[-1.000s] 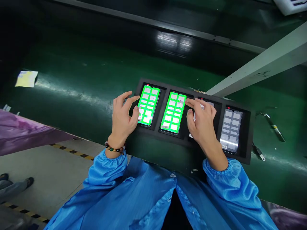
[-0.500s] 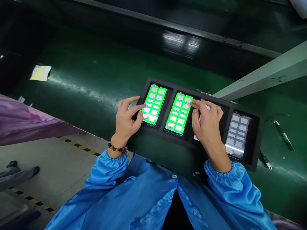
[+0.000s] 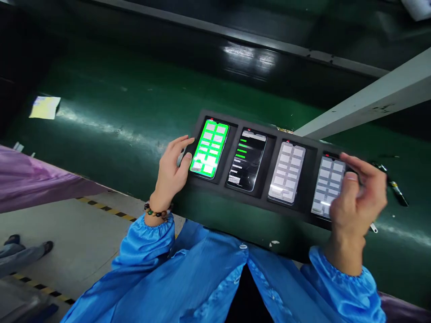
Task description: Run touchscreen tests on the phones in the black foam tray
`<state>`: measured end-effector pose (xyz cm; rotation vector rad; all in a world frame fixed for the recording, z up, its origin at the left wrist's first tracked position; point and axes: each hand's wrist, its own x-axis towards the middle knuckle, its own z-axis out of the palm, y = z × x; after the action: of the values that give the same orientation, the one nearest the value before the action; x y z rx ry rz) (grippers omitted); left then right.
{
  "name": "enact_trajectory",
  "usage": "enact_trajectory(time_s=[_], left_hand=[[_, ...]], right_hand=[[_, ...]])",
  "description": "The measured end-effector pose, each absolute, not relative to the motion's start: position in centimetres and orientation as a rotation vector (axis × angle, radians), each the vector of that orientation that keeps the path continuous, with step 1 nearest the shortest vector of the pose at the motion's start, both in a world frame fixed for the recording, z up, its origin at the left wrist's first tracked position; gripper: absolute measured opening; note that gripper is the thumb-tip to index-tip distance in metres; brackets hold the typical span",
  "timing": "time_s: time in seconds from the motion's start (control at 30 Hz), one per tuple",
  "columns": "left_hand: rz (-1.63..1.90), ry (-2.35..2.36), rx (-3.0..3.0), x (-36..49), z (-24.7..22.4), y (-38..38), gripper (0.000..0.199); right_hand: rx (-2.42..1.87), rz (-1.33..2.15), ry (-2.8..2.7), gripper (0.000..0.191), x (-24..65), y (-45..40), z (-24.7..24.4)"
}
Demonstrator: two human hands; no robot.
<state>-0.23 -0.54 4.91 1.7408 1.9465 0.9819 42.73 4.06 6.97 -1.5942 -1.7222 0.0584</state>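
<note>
Four phones sit in a tray; left hand and right hand, fingers loosely spread and empty, could mis-tap neighbouring screens.

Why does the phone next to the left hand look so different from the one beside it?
The first phone glows bright green with pale boxes all over; the second phone has a dark screen with a few green lines and small text. The left hand rests at the first phone's edge; no hand is at the second. Both look the same size and shape, lying face up in slots of the same black tray.
</note>
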Motion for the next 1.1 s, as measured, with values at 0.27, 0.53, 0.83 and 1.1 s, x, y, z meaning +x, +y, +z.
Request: enact_trajectory(time_s=[0.27, 0.53, 0.83, 1.1], left_hand=[[0.920, 1.889, 1.654, -1.0, 4.9, 1.6, 0.048], [0.699, 1.339, 2.477, 10.3, 8.1, 6.0, 0.041], [0.386, 1.344, 2.658, 17.8, 7.7, 8.9, 0.048], [0.278, 1.497, 2.642, 19.5, 7.9, 5.9, 0.041]], right_hand=[[-1.816, 0.221, -1.519, 0.046, 50.0, 1.3, 4.6], [-1.626, 0.313, -1.936, 0.041, 47.2, 5.4, 6.1], [-1.555, 0.427, -2.110, 0.039, 47.8, 7.1, 5.4], [-1.502, 0.435, -2.214, 0.038, 47.8, 5.4, 6.3]])
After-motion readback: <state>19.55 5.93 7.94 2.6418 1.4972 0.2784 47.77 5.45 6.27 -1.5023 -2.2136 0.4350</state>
